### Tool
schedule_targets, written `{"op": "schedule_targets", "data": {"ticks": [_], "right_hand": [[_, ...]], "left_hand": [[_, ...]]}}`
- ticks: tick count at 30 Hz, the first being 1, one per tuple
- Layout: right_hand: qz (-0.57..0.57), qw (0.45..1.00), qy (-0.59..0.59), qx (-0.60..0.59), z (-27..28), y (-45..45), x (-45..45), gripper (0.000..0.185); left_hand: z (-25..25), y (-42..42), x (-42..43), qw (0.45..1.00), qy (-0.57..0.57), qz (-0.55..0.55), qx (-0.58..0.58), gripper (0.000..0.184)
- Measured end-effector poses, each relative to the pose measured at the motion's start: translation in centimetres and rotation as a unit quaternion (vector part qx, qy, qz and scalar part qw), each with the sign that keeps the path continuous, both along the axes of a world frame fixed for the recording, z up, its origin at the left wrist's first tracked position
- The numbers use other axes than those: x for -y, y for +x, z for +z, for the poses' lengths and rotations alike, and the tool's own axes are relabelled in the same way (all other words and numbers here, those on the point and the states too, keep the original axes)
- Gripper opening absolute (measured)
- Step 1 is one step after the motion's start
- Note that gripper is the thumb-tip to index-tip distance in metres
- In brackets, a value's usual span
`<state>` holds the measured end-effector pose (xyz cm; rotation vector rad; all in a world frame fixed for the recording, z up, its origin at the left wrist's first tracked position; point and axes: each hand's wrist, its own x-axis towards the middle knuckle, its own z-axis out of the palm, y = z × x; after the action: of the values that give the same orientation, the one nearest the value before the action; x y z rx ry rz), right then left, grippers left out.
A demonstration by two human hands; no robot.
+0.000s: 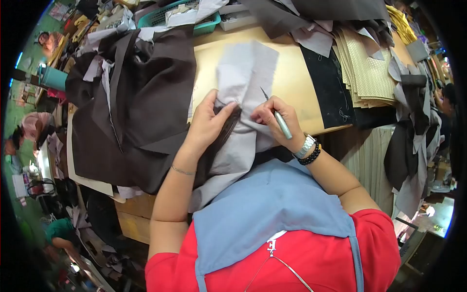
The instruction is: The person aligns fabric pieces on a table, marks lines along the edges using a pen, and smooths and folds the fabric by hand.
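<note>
My left hand [206, 124] is closed on a dark brown piece of leather-like material [227, 125], thumb on top at its folded edge. Its pale grey backing [248, 68] spreads upward over the board and also hangs down toward my lap. My right hand [278, 119] grips an awl-like pointed tool [282, 125] with a grey-green handle; the thin dark tip points up and left. The fingertips of that hand are bent close to the grey cloth beside my left thumb. Whether they pinch the cloth I cannot tell.
Large dark brown sheets [160, 87] are heaped on the left. A tan board [296, 87] lies under the work. Stacked cream textured sheets [365, 73] stand at the right, a teal basket [206, 27] at the back. Other people [36, 126] are at the far left.
</note>
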<state>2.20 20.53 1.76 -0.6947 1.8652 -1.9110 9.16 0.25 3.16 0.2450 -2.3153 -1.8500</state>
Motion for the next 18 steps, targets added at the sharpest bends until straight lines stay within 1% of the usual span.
{"op": "schedule_targets", "data": {"ticks": [2,3,4,5,7,8,11,13,14,18], "right_hand": [[0.0,0.997,-0.064,0.035,0.9,-0.2,1.1,0.023],[0.002,0.994,-0.095,0.052,1.2,-0.4,1.6,0.025],[-0.001,0.991,-0.102,0.082,1.6,-0.8,2.1,0.032],[0.007,0.99,-0.103,0.099,1.5,-1.2,2.3,0.032],[0.023,0.985,-0.102,0.134,1.0,-1.8,2.7,0.033],[0.034,0.989,-0.089,0.112,0.5,-2.0,2.6,0.034],[0.046,0.976,-0.156,0.145,-1.0,-1.3,2.5,0.033],[0.065,0.98,-0.147,0.117,-1.6,-1.6,2.3,0.033],[0.074,0.982,-0.142,0.104,-1.8,-1.7,2.2,0.033],[0.072,0.988,-0.088,0.103,-1.1,-1.4,2.2,0.032]], "left_hand": [[0.8,-1.1,-1.3,0.989,0.12,0.048,-0.073,0.02],[1.1,-1.4,-1.7,0.975,0.18,0.073,-0.108,0.02],[0.6,-1.5,-1.5,0.978,0.174,0.059,-0.104,0.021],[0.5,-1.5,-1.5,0.987,0.11,0.047,-0.111,0.026],[-0.1,-1.5,-1.6,0.978,0.187,0.029,-0.082,0.041],[-0.2,-1.2,-1.3,0.978,0.199,0.02,-0.066,0.046],[-0.1,-0.1,0.0,0.974,0.226,-0.002,-0.014,0.062],[-0.4,0.5,0.6,0.972,0.233,-0.008,0.015,0.069],[-0.3,0.8,0.6,0.97,0.239,-0.022,0.019,0.066],[-0.5,0.9,0.0,0.975,0.221,-0.017,-0.01,0.06]]}}
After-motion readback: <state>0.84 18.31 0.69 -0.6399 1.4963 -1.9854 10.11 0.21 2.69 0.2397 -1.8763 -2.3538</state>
